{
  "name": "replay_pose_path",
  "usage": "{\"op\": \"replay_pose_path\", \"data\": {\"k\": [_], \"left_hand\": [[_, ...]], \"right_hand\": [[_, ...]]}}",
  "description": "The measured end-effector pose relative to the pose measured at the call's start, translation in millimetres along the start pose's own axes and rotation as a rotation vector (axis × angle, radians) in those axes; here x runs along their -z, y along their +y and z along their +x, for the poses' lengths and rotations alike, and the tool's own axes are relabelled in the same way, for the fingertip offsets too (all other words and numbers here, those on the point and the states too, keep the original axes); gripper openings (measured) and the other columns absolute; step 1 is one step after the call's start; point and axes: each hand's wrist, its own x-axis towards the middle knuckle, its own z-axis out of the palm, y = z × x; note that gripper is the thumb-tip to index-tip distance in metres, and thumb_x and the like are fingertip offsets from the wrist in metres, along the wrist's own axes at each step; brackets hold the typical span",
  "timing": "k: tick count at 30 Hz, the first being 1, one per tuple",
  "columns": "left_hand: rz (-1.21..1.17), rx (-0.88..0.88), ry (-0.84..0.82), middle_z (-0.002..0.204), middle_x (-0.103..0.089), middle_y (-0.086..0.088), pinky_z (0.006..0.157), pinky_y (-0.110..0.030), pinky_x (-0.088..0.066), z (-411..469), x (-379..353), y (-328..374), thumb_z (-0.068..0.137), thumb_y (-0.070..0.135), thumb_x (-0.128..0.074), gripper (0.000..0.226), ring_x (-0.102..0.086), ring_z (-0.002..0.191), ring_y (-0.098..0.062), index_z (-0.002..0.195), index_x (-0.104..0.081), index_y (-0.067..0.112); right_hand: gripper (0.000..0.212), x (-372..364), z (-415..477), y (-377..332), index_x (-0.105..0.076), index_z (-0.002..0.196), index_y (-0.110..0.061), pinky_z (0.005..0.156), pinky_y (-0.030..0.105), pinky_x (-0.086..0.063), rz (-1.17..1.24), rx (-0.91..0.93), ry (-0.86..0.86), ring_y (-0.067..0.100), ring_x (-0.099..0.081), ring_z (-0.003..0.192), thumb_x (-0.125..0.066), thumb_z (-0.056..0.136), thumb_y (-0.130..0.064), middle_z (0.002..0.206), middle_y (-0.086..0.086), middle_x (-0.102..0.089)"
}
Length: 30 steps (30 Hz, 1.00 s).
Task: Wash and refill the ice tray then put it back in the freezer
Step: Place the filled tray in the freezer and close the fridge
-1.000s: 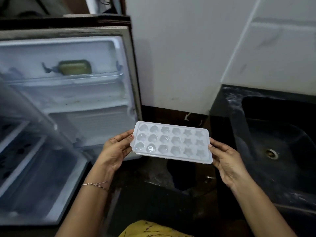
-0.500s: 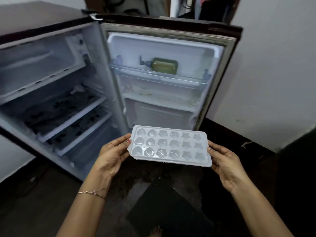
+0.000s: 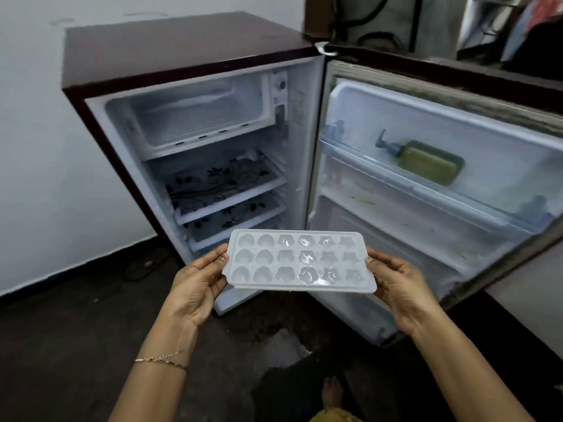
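I hold ice tray (image 3: pixel 298 260) level, left hand (image 3: pixel 198 284) and right hand (image 3: pixel 399 287) on its ends | fridge (image 3: pixel 189 56) door (image 3: pixel 441 184) open | freezer compartment (image 3: pixel 195 114) top | green pump bottle (image 3: pixel 426 161) lying in door shelf

I hold the white ice tray (image 3: pixel 298 261) level, its heart, flower and star cups facing up. The freezer (image 3: pixel 195 112) sits open at eleven o'clock.

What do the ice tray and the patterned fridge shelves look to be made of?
Ice tray: apparently translucent white plastic, glossy; the moulded cells catch highlights. Patterned shelves: clear panels, glass or plastic, cannot tell which, printed with black floral pattern and edged in white, likely plastic.
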Motion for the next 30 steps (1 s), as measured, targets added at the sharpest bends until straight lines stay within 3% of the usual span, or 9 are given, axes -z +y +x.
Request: {"op": "replay_pose_path", "data": {"k": [4, 8, 11, 14, 19, 25, 30], "left_hand": [[-0.063, -0.099, 0.122, 0.105, -0.07, -0.012, 0.066, -0.022, -0.059, 9, -3, 9, 0.087, -0.003, -0.059, 0.025, -0.071, 0.078, -0.012, 0.111, -0.066, 0.001], [-0.129, -0.155, 0.22, 0.101, -0.071, -0.01, 0.06, -0.021, -0.058, 16, -11, 16, 0.087, -0.003, -0.06, 0.024, -0.07, 0.076, -0.012, 0.11, -0.066, 0.002], [-0.175, -0.201, 0.286, 0.093, -0.074, -0.008, 0.065, -0.021, -0.059, 21, -18, 20, 0.087, -0.004, -0.06, 0.022, -0.07, 0.075, -0.012, 0.107, -0.067, 0.002], [-0.189, -0.241, 0.332, 0.103, -0.071, -0.014, 0.068, -0.024, -0.059, 30, -24, 23, 0.087, -0.004, -0.059, 0.026, -0.069, 0.082, -0.016, 0.112, -0.066, 0.0], [-0.187, -0.278, 0.4, 0.1, -0.07, -0.014, 0.056, -0.022, -0.057, 48, -32, 39, 0.087, -0.006, -0.058, 0.024, -0.072, 0.069, -0.013, 0.109, -0.066, 0.0], [-0.187, -0.341, 0.442, 0.094, -0.072, -0.01, 0.059, -0.023, -0.058, 75, -39, 76, 0.088, -0.009, -0.056, 0.021, -0.071, 0.072, -0.014, 0.104, -0.066, 0.0], [-0.149, -0.37, 0.45, 0.093, -0.07, -0.01, 0.06, -0.02, -0.057, 110, -46, 115, 0.088, -0.012, -0.052, 0.025, -0.07, 0.075, -0.014, 0.107, -0.064, -0.002]], "right_hand": [[0.018, -25, 43, -23, -0.063, 0.103, -0.008, 0.054, 0.022, -0.054, -0.067, 0.001, -0.118, 0.013, -0.07, 0.066, -0.066, 0.086, -0.003, 0.088, 0.009, -0.073], [0.012, -45, 77, -45, -0.062, 0.094, -0.007, 0.05, 0.02, -0.053, -0.102, 0.003, -0.217, 0.011, -0.068, 0.059, -0.067, 0.085, 0.0, 0.084, 0.009, -0.072], [0.012, -57, 101, -59, -0.064, 0.094, -0.007, 0.053, 0.02, -0.054, -0.131, 0.012, -0.294, 0.011, -0.069, 0.062, -0.067, 0.085, 0.0, 0.082, 0.008, -0.073], [0.012, -69, 123, -71, -0.066, 0.093, -0.007, 0.057, 0.019, -0.055, -0.147, 0.027, -0.359, 0.01, -0.07, 0.065, -0.065, 0.086, 0.002, 0.083, 0.008, -0.073], [0.021, -96, 152, -93, -0.068, 0.093, -0.006, 0.057, 0.016, -0.054, -0.169, 0.049, -0.465, 0.009, -0.071, 0.066, -0.057, 0.086, 0.01, 0.078, 0.003, -0.075], [0.028, -140, 185, -119, -0.068, 0.094, -0.004, 0.056, 0.016, -0.054, -0.15, 0.049, -0.545, 0.009, -0.07, 0.064, -0.051, 0.083, 0.014, 0.075, 0.002, -0.074], [0.031, -185, 216, -133, -0.066, 0.102, -0.001, 0.054, 0.014, -0.052, -0.129, 0.078, -0.529, 0.007, -0.067, 0.062, -0.048, 0.084, 0.015, 0.086, 0.007, -0.071]]}}
